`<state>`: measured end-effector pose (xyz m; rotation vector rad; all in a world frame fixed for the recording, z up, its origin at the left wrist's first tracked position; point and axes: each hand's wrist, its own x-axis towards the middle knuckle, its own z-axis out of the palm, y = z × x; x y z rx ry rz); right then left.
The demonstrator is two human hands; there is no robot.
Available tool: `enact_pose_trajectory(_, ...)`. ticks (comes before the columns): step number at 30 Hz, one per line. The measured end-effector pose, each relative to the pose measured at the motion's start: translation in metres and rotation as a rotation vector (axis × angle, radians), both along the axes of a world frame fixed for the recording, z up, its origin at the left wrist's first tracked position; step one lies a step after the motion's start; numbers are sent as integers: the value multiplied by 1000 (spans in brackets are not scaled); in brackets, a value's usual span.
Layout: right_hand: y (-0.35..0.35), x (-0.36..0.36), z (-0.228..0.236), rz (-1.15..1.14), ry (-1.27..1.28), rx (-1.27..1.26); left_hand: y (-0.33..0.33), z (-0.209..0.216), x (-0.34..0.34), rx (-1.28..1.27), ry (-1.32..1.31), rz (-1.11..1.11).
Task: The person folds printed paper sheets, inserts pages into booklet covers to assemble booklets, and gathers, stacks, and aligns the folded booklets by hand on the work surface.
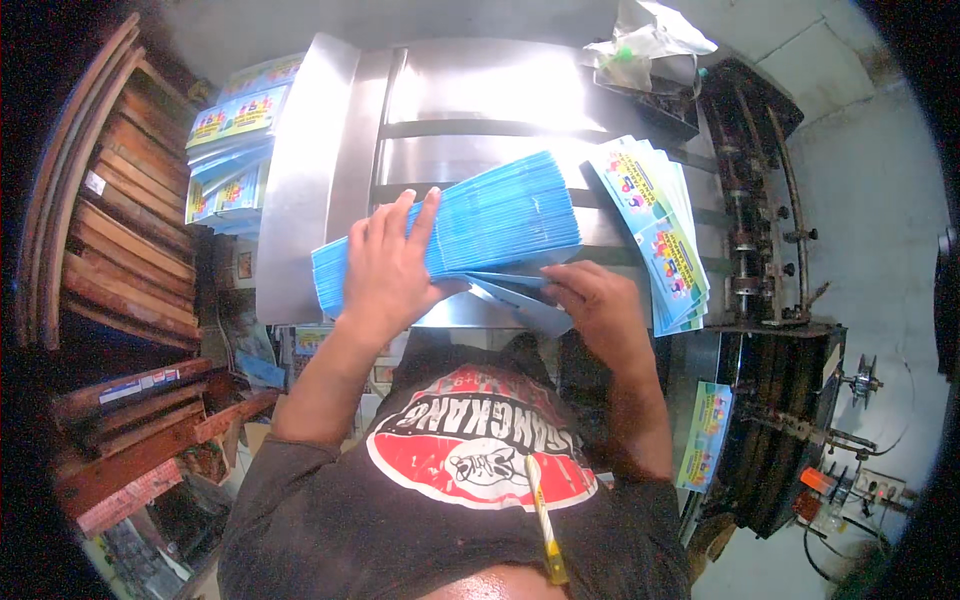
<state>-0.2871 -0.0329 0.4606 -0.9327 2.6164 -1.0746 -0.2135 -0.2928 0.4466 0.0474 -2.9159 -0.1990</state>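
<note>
A long row of blue folded sheets (505, 215) lies slantwise on the metal table, packed tightly with their edges up. My left hand (385, 260) lies across its left half, fingertips over the far edge and thumb along the near side, gripping it. My right hand (595, 305) is closed in a pinch on the outer end of a blue folded sheet (505, 285) at the near side. That sheet and another beside it fan away from the row. Just right of my right hand lies a fanned pile of printed colourful leaflets (655, 235).
More printed leaflets (235, 125) are stacked left of the metal table (310, 190). A crumpled plastic bag (645, 45) sits at the far right, near machine rods (745, 210). Wooden boards (130, 220) stand at left. A yellow-and-white pen-like tool (545, 520) hangs at my shirt.
</note>
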Motion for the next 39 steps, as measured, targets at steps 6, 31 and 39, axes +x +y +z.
enact_pose_trajectory(6,-6,-2,9,-70,-125,99,-1,-1,0,-4,-44,21)
enact_pose_trajectory(31,3,-2,-14,34,413,117,-1,-1,1,-25,-5,-8)
enact_pose_trajectory(39,0,6,-16,-64,517,215,-1,-2,2,-21,-12,3)
